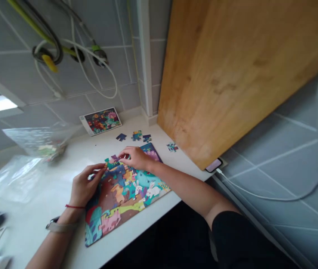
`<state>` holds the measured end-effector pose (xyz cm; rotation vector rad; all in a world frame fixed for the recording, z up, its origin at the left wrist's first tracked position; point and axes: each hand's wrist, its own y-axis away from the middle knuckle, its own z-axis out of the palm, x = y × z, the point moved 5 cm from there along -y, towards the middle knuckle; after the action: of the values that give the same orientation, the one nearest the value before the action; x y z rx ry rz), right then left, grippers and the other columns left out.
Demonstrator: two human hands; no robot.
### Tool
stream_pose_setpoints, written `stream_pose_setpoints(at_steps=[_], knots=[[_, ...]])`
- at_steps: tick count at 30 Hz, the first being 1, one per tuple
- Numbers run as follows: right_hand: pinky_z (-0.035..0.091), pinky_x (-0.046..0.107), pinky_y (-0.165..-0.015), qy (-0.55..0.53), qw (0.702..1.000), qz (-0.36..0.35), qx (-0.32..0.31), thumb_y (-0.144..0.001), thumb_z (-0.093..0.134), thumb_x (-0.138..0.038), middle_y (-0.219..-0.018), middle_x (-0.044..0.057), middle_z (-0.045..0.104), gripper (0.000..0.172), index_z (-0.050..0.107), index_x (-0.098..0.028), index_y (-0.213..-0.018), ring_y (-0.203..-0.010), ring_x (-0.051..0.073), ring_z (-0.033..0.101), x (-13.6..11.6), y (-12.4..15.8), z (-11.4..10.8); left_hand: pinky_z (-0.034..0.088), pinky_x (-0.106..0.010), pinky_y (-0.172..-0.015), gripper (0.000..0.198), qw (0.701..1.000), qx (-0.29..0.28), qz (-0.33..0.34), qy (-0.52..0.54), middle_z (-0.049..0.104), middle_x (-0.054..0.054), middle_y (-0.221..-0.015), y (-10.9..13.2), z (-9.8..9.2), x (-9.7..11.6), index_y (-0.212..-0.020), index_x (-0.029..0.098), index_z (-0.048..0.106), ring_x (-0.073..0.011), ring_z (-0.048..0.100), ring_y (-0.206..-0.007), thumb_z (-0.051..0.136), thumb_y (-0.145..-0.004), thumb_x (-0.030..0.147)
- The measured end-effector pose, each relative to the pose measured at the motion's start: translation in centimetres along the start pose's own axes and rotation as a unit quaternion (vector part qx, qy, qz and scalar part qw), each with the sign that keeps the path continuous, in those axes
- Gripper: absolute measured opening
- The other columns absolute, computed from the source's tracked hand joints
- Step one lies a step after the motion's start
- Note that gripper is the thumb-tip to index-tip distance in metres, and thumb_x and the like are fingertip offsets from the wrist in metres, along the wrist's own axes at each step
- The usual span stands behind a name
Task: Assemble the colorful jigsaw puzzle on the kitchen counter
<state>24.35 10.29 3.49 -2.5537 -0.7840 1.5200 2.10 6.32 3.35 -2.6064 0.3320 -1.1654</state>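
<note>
A jigsaw puzzle (116,194) with rabbits and other animals lies in its board on the white table, mostly filled in. My left hand (86,185) has thumb and forefinger pinched at the left end of a green and purple puzzle piece (112,162) at the puzzle's far edge. At the other end of that piece, the fingers of my right hand (135,157) are curled and pinched together. Whether it is one piece or several joined ones I cannot make out. My right forearm crosses over the puzzle's right side and hides part of it.
Loose puzzle pieces (136,135) lie beyond the board, with another piece (172,147) to the right. A picture card (102,121) leans by the wall. Clear plastic bags (21,175) lie left. A wooden board (220,74) leans at right, beside a phone (214,164) on a cable.
</note>
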Motion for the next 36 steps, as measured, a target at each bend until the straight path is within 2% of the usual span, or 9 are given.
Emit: stream_pose_setpoints(at_steps=[5,10,14,17,21,24,32,36], knots=[[0.048,0.023,-0.085,0.007,1.0,-0.021,0.0,-0.084,0.078,-0.008,-0.095,0.001,0.077,0.012,0.076,-0.019,-0.09,-0.087,0.015,0.069,0.0,-0.3,-0.2,0.067,-0.046,-0.08,0.03,0.996,0.015,0.02,-0.09,0.079,0.008,-0.1,0.2,0.4,0.3,-0.094,0.038,0.073,-0.0261,0.078,-0.081,0.06,-0.089,0.065],[0.047,0.02,-0.075,0.022,1.0,-0.006,-0.007,-0.081,0.081,-0.01,-0.087,-0.001,0.078,0.013,0.077,-0.019,-0.089,-0.083,0.015,0.071,0.4,-0.5,-0.4,0.067,-0.054,-0.073,0.036,0.995,0.008,0.045,-0.088,0.08,0.0,-0.094,-0.2,0.8,0.6,-0.091,0.034,0.075,-0.0326,0.078,-0.075,0.061,-0.085,0.067],[0.047,0.02,-0.076,0.031,0.999,0.0,-0.013,-0.081,0.08,-0.01,-0.09,0.0,0.081,0.014,0.077,-0.019,-0.091,-0.084,0.016,0.073,0.0,-0.1,-0.5,0.067,-0.048,-0.071,0.025,0.997,-0.001,0.037,-0.071,0.08,0.003,-0.091,-0.1,0.9,1.3,-0.09,0.033,0.076,-0.0283,0.077,-0.072,0.069,-0.083,0.056],[0.048,0.024,-0.079,0.041,0.999,-0.001,-0.012,-0.081,0.079,-0.01,-0.094,0.004,0.081,0.013,0.078,-0.018,-0.092,-0.088,0.019,0.073,-0.4,0.3,-0.8,0.066,-0.043,-0.076,0.026,0.996,0.021,0.043,-0.078,0.08,-0.002,-0.092,0.2,0.9,2.0,-0.089,0.028,0.076,-0.0255,0.076,-0.078,0.065,-0.086,0.051],[0.049,0.029,-0.083,0.048,0.999,-0.017,-0.009,-0.081,0.077,-0.009,-0.096,0.009,0.081,0.012,0.079,-0.015,-0.091,-0.09,0.022,0.073,-0.4,0.3,-0.9,0.064,-0.036,-0.076,0.026,0.995,0.023,0.05,-0.084,0.08,-0.007,-0.094,0.1,1.1,1.6,-0.09,0.024,0.077,-0.0221,0.075,-0.079,0.062,-0.089,0.044],[0.049,0.029,-0.084,0.051,0.998,-0.03,-0.01,-0.081,0.076,-0.007,-0.094,0.007,0.08,0.014,0.08,-0.017,-0.091,-0.089,0.021,0.073,-0.3,0.2,-0.8,0.064,-0.034,-0.076,0.02,0.995,0.024,0.054,-0.085,0.079,-0.007,-0.094,-0.1,1.2,1.2,-0.092,0.023,0.076,-0.0206,0.074,-0.08,0.062,-0.092,0.037],[0.05,0.027,-0.081,0.07,0.996,-0.045,-0.01,-0.081,0.076,-0.01,-0.096,0.008,0.08,0.013,0.081,-0.017,-0.091,-0.087,0.02,0.072,-0.3,0.3,-1.0,0.062,-0.032,-0.075,0.012,0.995,0.011,0.067,-0.068,0.078,-0.006,-0.094,0.0,1.4,1.0,-0.095,0.022,0.076,-0.02,0.073,-0.083,0.064,-0.095,0.025],[0.05,0.027,-0.08,0.079,0.995,-0.051,-0.018,-0.08,0.077,-0.011,-0.096,0.007,0.08,0.013,0.081,-0.017,-0.091,-0.085,0.019,0.071,0.0,0.1,-0.8,0.061,-0.036,-0.085,0.01,0.996,0.009,0.064,-0.066,0.078,-0.007,-0.097,-0.1,1.2,0.8,-0.095,0.022,0.076,-0.022,0.073,-0.092,0.066,-0.095,0.024]])
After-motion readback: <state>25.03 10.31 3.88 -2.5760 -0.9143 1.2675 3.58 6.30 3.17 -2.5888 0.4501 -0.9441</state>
